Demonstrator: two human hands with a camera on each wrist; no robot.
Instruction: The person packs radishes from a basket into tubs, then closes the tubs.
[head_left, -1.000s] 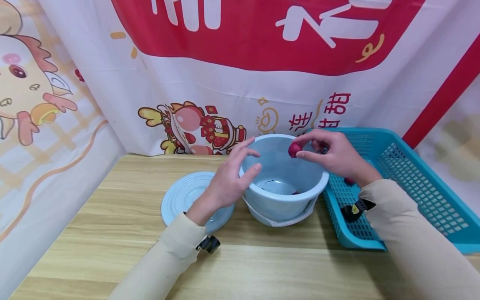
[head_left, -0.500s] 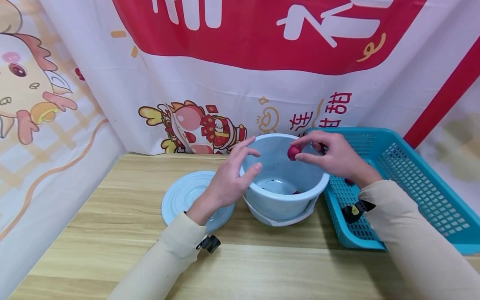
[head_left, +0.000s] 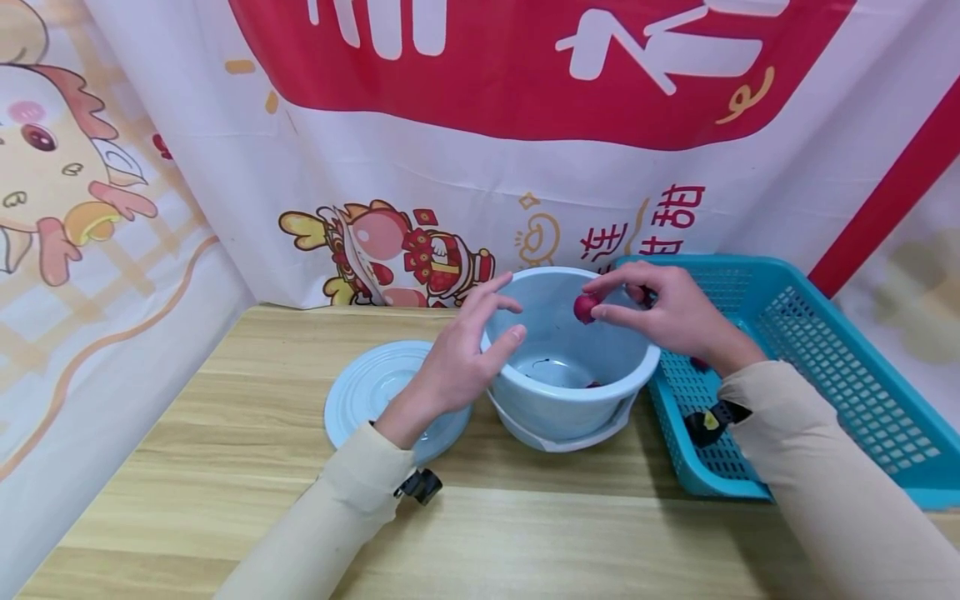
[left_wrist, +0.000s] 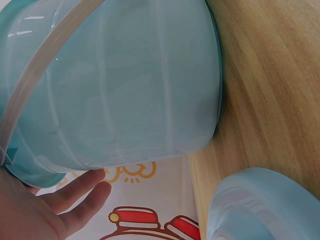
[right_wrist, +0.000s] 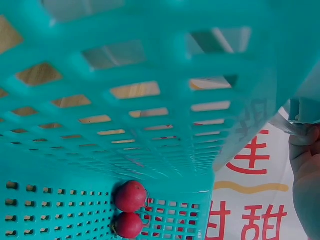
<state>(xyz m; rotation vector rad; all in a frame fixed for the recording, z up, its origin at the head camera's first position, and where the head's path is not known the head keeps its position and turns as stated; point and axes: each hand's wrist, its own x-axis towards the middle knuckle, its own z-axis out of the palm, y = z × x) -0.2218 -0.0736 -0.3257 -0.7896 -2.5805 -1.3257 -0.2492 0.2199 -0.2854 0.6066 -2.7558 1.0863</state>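
Observation:
My right hand [head_left: 667, 308] pinches a red radish [head_left: 586, 308] between thumb and fingertips, over the right part of a light blue bucket [head_left: 566, 427]. My left hand [head_left: 468, 354] is at the bucket's left rim, with its fingers spread loosely and the thumb over the opening. In the left wrist view the left hand's fingers [left_wrist: 82, 197] lie beside the bucket wall [left_wrist: 125, 85], holding nothing. A dark red bit [head_left: 592, 385] shows low inside the bucket, partly hidden by the near rim. The right wrist view catches only the edge of my right hand [right_wrist: 306, 175]; the held radish is not visible there.
A teal perforated basket [head_left: 847, 358] stands right of the bucket, under my right forearm. Inside it lie two radishes, an upper one [right_wrist: 131, 196] and a lower one [right_wrist: 129, 225]. The round blue lid [head_left: 360, 387] lies on the wooden table [head_left: 225, 467], partly under my left wrist.
The pinched radish has shifted very slightly down and left between my right fingertips. My left hand, the bucket and the basket stay in place.

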